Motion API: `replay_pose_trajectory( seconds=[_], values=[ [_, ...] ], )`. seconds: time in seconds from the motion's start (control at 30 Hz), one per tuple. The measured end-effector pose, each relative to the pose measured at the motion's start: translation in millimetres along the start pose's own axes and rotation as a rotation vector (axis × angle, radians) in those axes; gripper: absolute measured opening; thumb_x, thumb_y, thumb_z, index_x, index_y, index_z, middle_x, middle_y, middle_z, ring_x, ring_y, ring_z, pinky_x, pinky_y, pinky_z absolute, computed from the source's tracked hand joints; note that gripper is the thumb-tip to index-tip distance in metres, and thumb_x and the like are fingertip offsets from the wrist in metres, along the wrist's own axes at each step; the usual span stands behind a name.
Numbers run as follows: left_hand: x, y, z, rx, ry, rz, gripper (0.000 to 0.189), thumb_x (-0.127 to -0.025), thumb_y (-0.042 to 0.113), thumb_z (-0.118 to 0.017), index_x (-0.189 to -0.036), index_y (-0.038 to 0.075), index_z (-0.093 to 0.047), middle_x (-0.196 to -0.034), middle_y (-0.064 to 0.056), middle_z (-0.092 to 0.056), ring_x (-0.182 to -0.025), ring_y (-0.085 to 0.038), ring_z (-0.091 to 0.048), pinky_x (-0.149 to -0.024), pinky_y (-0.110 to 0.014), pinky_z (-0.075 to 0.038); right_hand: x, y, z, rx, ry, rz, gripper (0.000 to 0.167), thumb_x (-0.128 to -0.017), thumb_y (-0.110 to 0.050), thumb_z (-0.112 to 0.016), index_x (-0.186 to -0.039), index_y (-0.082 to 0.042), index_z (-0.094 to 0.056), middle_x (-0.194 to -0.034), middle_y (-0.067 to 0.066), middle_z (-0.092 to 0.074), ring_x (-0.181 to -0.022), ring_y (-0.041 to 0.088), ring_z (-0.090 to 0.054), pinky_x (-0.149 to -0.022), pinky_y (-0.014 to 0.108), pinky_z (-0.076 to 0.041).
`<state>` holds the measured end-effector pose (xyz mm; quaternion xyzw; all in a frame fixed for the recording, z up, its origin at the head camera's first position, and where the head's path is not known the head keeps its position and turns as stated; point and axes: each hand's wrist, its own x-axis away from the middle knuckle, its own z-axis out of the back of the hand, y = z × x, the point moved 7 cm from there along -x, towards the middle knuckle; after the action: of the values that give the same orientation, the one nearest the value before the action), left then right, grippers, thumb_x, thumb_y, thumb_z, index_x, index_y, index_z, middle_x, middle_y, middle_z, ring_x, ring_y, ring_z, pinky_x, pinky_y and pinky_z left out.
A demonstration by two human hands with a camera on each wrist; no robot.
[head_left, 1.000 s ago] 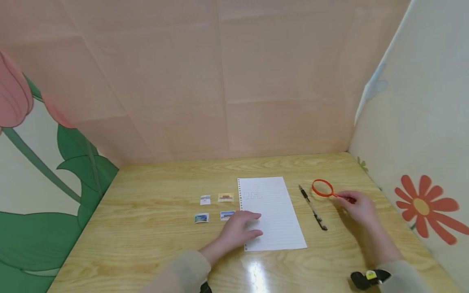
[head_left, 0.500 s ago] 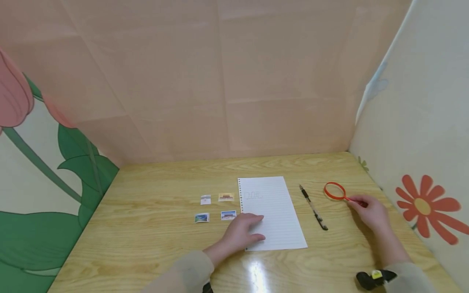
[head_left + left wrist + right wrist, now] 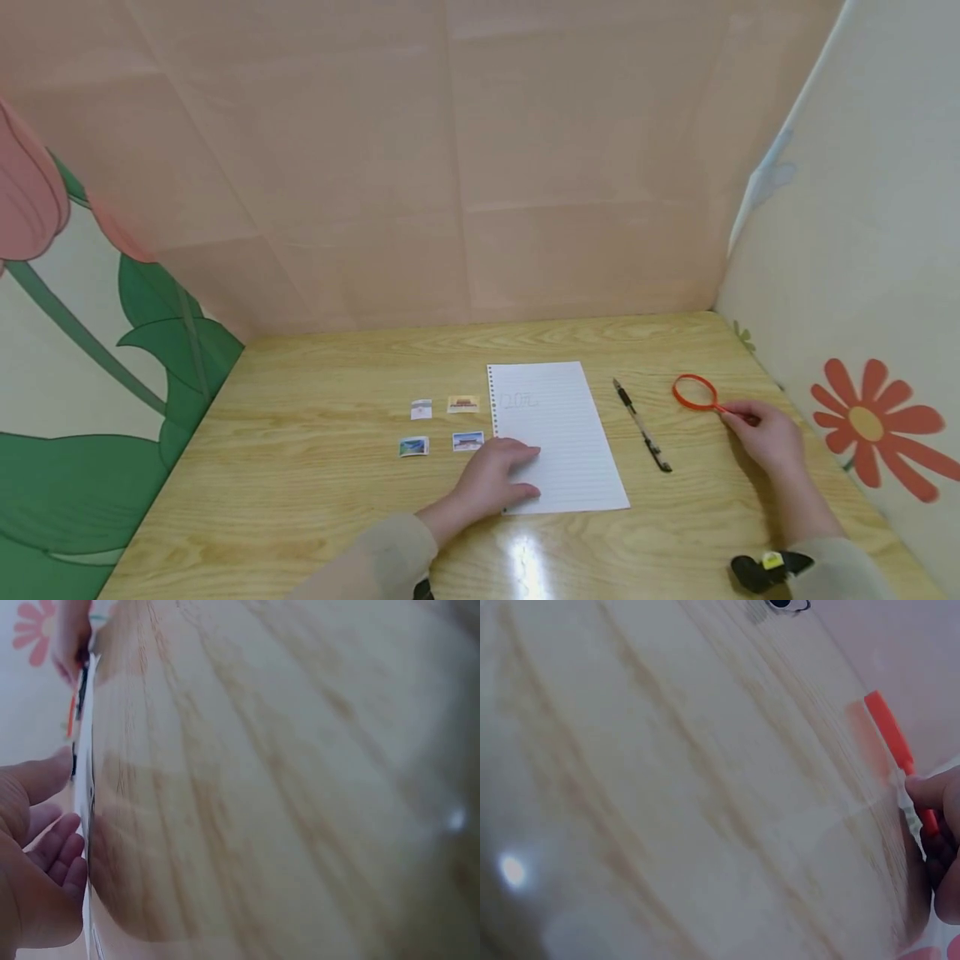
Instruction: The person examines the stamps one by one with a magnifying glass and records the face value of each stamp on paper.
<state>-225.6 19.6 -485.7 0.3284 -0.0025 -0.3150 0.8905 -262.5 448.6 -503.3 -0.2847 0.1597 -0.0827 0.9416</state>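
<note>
the right hand (image 3: 767,437) pinches the handle of the magnifier (image 3: 697,407) between thumb and fingers; the left hand (image 3: 486,477) rests at the left edge of the paper (image 3: 566,442), thumb and fingers apart, gripping nothing. the magnifier is held low at the right of the tabletop (image 3: 300,467); whether it touches the surface cannot be told. the step in hand appears to be handling the magnifier; moving it calls for a steady pinch and clearance from the pen (image 3: 641,427), which lies between it and the paper. four stamps (image 3: 462,404) lie left of the paper. no container is visible.
</note>
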Motion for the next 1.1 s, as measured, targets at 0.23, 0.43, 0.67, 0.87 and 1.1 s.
replay_pose_trajectory(
  seconds=[0.23,0.43,0.67,0.87,1.1],
  values=[
    [-0.5,-4.2,-3.7,-0.026,-0.044,0.042,0.055,-0.076,0.028,-0.086,-0.126,0.012,-0.068,-0.12,0.0,-0.066,-0.112,-0.017,-0.056,-0.101,-0.03,-0.042,-0.2,-1,0,0.025,-0.013,0.001,0.023,-0.094,-0.017,-0.068,-0.102,0.004,-0.071,-0.094,0.023,-0.067,-0.084,0.036,-0.058,-0.067,0.038,-0.04],
    [-1.2,-5.6,-6.7,-0.061,-0.069,0.032,0.055,-0.077,0.029,-0.085,-0.127,0.013,-0.068,-0.123,0.001,-0.064,-0.114,-0.015,-0.054,-0.103,-0.029,-0.04,-0.5,-9,2,0.024,0.02,0.006,0.03,-0.093,-0.018,-0.07,-0.111,0.005,-0.067,-0.094,0.02,-0.067,-0.079,0.025,-0.057,-0.063,0.031,-0.04],
    [-1.7,-7.2,-8.0,-0.075,-0.075,0.03,0.056,-0.077,0.03,-0.086,-0.127,0.014,-0.068,-0.123,0.003,-0.062,-0.114,-0.014,-0.053,-0.103,-0.028,-0.04,-3.7,-42,2,-0.096,0.09,0.076,0.027,-0.09,-0.014,-0.072,-0.109,0.005,-0.07,-0.089,0.015,-0.067,-0.066,-0.002,-0.048,-0.052,0.016,-0.042],
    [-1.6,-7.0,-8.1,-0.073,-0.083,0.024,0.055,-0.078,0.03,-0.085,-0.128,0.013,-0.068,-0.122,0.004,-0.062,-0.114,-0.013,-0.053,-0.102,-0.028,-0.039,-5.9,-78,-13,-0.142,0.029,0.184,0.024,-0.09,-0.014,-0.072,-0.109,0.002,-0.071,-0.086,0.01,-0.065,-0.068,0.001,-0.05,-0.055,0.018,-0.041],
    [-2.2,-7.4,-8.8,-0.079,-0.095,0.03,0.054,-0.078,0.03,-0.085,-0.127,0.014,-0.068,-0.121,0.005,-0.062,-0.114,-0.013,-0.053,-0.103,-0.028,-0.039,-7.2,-107,-34,-0.169,-0.02,0.32,0.022,-0.087,-0.008,-0.076,-0.106,0.003,-0.071,-0.084,0.006,-0.065,-0.071,0.006,-0.053,-0.06,0.014,-0.042]
  ],
)
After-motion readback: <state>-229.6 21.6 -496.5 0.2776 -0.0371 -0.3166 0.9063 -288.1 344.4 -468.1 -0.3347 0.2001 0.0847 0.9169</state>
